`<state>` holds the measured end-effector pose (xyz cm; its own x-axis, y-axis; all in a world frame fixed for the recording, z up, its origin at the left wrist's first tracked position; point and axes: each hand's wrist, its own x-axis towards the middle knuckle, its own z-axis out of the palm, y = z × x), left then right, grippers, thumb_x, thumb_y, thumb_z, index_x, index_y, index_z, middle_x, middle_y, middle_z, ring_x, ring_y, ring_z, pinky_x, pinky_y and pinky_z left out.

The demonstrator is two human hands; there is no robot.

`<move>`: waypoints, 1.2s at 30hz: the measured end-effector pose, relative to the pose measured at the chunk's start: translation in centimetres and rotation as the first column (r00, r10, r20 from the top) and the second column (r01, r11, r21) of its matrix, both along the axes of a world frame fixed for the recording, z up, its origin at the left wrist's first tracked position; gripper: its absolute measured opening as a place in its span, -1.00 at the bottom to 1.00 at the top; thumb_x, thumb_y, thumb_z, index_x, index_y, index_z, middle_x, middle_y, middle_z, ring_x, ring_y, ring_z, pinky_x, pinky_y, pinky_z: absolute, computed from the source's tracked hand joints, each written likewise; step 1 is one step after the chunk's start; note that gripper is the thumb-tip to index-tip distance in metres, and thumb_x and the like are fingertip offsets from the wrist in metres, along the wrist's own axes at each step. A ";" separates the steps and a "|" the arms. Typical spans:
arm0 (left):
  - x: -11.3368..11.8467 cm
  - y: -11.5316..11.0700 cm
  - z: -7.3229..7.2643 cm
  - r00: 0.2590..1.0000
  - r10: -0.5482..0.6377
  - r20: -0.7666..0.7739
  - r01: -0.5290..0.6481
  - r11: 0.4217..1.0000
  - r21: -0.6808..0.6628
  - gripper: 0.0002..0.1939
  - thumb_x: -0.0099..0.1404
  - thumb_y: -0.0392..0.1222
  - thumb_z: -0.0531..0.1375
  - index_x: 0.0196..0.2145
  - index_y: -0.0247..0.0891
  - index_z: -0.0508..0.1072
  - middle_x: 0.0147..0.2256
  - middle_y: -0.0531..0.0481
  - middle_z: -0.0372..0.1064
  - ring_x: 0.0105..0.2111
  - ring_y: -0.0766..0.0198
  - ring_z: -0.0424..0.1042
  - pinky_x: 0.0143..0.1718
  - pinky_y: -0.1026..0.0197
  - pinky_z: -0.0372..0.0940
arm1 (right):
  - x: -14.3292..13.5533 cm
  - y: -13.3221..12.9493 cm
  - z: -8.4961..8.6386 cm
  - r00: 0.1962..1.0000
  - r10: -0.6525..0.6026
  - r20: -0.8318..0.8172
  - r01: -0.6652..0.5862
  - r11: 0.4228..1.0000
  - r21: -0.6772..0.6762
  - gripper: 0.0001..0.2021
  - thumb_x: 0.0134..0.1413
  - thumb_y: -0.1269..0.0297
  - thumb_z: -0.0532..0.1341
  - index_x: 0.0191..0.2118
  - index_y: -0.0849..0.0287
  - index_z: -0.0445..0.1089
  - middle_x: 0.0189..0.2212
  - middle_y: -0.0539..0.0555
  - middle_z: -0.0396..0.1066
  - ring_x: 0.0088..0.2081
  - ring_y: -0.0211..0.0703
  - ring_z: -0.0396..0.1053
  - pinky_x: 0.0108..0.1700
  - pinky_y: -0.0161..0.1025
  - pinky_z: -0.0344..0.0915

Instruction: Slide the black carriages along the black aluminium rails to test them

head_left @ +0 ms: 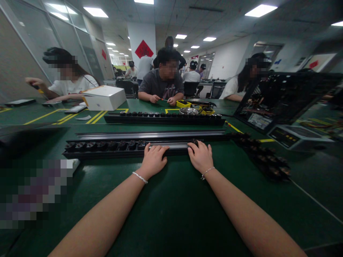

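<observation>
Both hands are down on a long black power strip (107, 147) lying across the green table (171, 214), just in front of the person. Left hand (153, 159) rests flat with fingers spread over the bare silver stretch in the middle of the strip, grip loose, not closed on anything. Right hand (200, 157) sits right beside it, fingertips pressing on a black socket module (194, 142), fingers curled but not wrapped around it. A silver rail (150, 135) lies just behind the strip, and a second strip (164, 118) further back. A loose row of black modules (264, 157) trails off to the right. A white box (104, 97) sits at back left.
</observation>
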<state>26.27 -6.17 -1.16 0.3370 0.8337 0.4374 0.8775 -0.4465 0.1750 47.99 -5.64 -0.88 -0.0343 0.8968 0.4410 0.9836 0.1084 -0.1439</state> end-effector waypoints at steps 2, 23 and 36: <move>0.0 0.0 0.0 1.000 0.005 -0.003 -0.005 1.000 -0.005 -0.58 0.20 -0.19 0.06 0.03 -0.02 0.30 -0.11 0.01 0.40 -0.04 0.15 0.31 0.21 -0.13 -0.21 | 0.1 0.1 -0.1 1.000 -0.003 -0.005 0.003 1.000 0.000 -0.63 0.22 0.14 -0.08 0.00 -0.02 0.36 0.06 0.15 0.26 0.12 0.02 0.12 0.15 0.20 -0.07; -0.1 0.0 0.0 1.000 -0.005 -0.001 0.005 1.000 -0.009 -0.58 0.20 -0.18 0.06 0.04 -0.03 0.29 -0.10 0.00 0.40 -0.04 0.15 0.30 0.21 -0.12 -0.22 | 2.0 0.8 -0.1 0.992 -0.039 -0.117 0.046 0.997 0.057 -0.65 0.17 0.21 -0.04 -0.11 0.07 0.46 -0.05 0.15 0.33 -0.06 -0.03 0.27 -0.02 -0.12 0.19; -0.2 0.1 -0.2 1.000 -0.007 -0.009 0.007 1.000 0.015 -0.59 0.21 -0.18 0.05 0.04 -0.04 0.29 -0.12 0.02 0.40 -0.05 0.15 0.30 0.20 -0.12 -0.20 | 2.6 1.4 -0.7 0.977 -0.039 -0.208 0.055 0.996 0.072 -0.66 0.15 0.23 -0.02 -0.15 0.11 0.48 -0.06 0.17 0.32 -0.05 -0.04 0.27 -0.03 -0.15 0.23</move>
<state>26.12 -6.08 -1.38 0.3466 0.8249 0.4466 0.8758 -0.4550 0.1609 50.62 -4.19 -1.54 0.1063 0.8586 0.5015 0.9378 0.0811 -0.3376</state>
